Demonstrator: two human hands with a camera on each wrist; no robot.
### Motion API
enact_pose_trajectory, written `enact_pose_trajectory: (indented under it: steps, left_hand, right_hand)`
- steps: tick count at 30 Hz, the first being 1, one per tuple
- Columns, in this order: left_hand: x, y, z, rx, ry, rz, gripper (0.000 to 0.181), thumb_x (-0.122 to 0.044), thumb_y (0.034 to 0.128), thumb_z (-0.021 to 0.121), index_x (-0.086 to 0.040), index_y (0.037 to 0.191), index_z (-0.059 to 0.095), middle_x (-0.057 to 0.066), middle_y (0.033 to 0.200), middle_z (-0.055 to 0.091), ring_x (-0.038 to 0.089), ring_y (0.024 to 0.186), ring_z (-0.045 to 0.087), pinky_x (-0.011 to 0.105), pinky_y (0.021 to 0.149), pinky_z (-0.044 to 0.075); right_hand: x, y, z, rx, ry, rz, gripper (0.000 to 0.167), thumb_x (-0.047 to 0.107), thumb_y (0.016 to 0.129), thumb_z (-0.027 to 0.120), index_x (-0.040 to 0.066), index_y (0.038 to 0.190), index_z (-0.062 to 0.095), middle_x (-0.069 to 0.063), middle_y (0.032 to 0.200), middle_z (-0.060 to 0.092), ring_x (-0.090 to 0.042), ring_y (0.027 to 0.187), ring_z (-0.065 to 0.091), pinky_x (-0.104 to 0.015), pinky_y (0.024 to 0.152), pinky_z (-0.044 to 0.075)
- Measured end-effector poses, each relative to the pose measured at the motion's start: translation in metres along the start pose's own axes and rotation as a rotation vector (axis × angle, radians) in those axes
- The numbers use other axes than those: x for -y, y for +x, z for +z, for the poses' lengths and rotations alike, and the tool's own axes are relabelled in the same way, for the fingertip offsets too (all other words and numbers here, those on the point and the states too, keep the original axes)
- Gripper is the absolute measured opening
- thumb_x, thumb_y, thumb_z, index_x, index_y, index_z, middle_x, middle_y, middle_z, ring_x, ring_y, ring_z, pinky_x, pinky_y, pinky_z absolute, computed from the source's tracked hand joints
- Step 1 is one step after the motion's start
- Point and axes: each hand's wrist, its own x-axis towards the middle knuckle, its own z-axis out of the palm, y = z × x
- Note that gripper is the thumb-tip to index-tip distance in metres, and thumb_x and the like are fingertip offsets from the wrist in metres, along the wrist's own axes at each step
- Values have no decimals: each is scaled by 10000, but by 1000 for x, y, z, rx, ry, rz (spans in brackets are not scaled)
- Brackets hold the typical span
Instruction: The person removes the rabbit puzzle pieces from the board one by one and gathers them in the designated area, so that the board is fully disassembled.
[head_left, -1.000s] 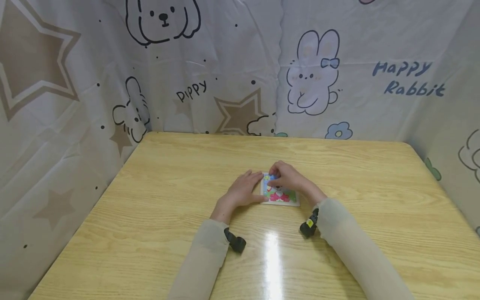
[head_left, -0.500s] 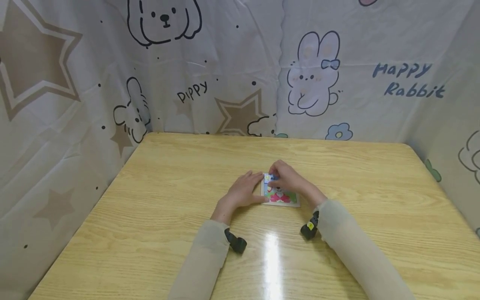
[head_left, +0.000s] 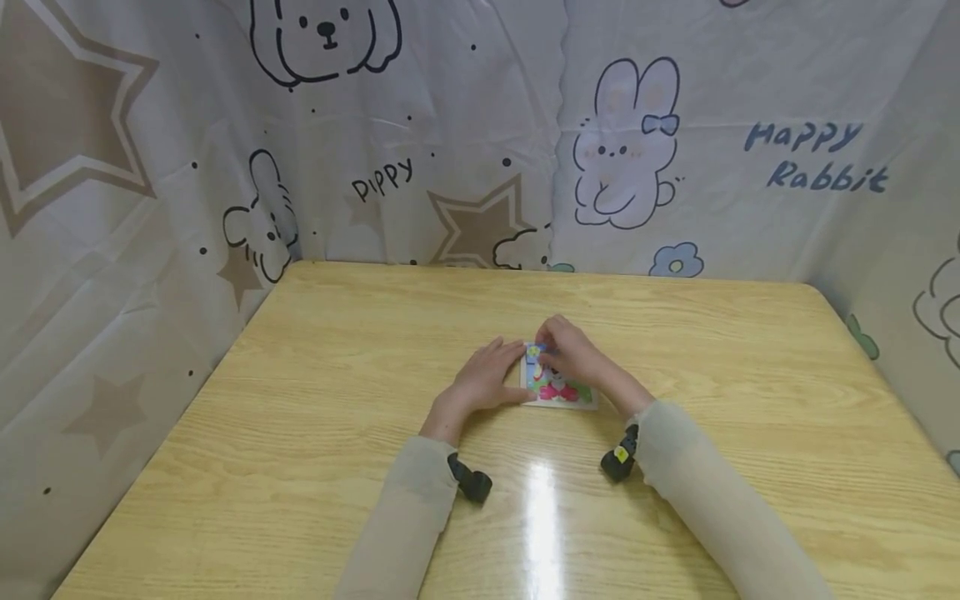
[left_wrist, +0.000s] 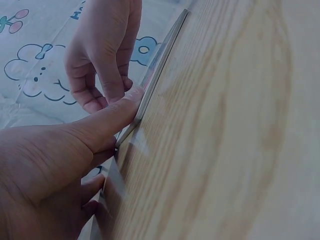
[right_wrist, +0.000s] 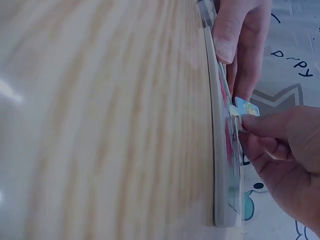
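A small square picture puzzle (head_left: 558,393) with a white border lies on the table, its print showing pink, green and blue. My left hand (head_left: 483,379) rests at its left side, thumb on the near left corner and fingers reaching to the far left corner. In the left wrist view that thumb (left_wrist: 117,110) presses on the board's edge. Over the upper part of the puzzle, my right hand (head_left: 573,354) pinches a small blue and yellow puzzle piece (right_wrist: 247,107) between thumb and fingers. The piece stands tilted up from the surface. My right hand hides the puzzle's upper right.
Pale wood tabletop (head_left: 337,350) surrounds the puzzle on all sides. A light printed cloth (head_left: 465,125) with cartoon animals hangs behind the table and along its sides. Each wrist carries a black strap with a camera (head_left: 471,483). A bright reflection lies on the near table.
The piece at the puzzle's upper left has changed its tilt, flashing pale half a second ago and showing blue and yellow now. My right fingers shifted slightly; the left hand stays at the board.
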Motion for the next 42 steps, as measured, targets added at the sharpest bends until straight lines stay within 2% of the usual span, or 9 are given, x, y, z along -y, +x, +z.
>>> enact_pose_trajectory:
  steps: [12, 25, 33, 39, 42]
  left_hand:
    - [0, 3, 1, 3, 16, 20, 824, -493, 874, 682, -170, 1539, 319, 14, 1622, 295, 277, 1547, 122, 465, 1276, 109]
    - [0, 4, 2, 2, 7, 5, 826, -501, 870, 684, -187, 1540, 317, -6, 1626, 283, 258, 1549, 113, 453, 1279, 100]
    - [2, 4, 4, 5, -1, -11, 833, -504, 865, 688, -194, 1542, 314, -12, 1629, 275, 252, 1550, 108, 457, 1278, 101]
    - [3, 3, 3, 10, -5, -14, 838, -500, 865, 690, -201, 1546, 304, -18, 1632, 266, 251, 1551, 102, 457, 1277, 100]
    - [2, 2, 2, 12, -7, -15, 839, -497, 864, 692, -202, 1546, 303, -20, 1634, 260, 251, 1552, 99, 455, 1278, 98]
  right_hand:
    - [-11, -2, -4, -1, 183, 132, 185, 42, 943, 607, 16, 1121, 564, -184, 1231, 570, -370, 1180, 605, -438, 982, 551]
    - [-19, -12, -11, -10, 204, 161, 178, 49, 949, 596, 27, 1121, 560, -187, 1248, 568, -374, 1189, 596, -458, 996, 539]
    - [-27, -20, -16, -10, 218, 216, 187, 66, 952, 597, 50, 1134, 556, -158, 1229, 581, -326, 1163, 591, -431, 976, 543]
    - [-32, -28, -20, -32, 219, 216, 183, 62, 950, 599, 24, 1126, 564, -179, 1228, 583, -356, 1178, 589, -458, 1013, 527]
    - [-36, -31, -23, -33, 227, 213, 187, 61, 954, 590, 15, 1132, 558, -190, 1236, 574, -360, 1175, 587, -433, 975, 551]
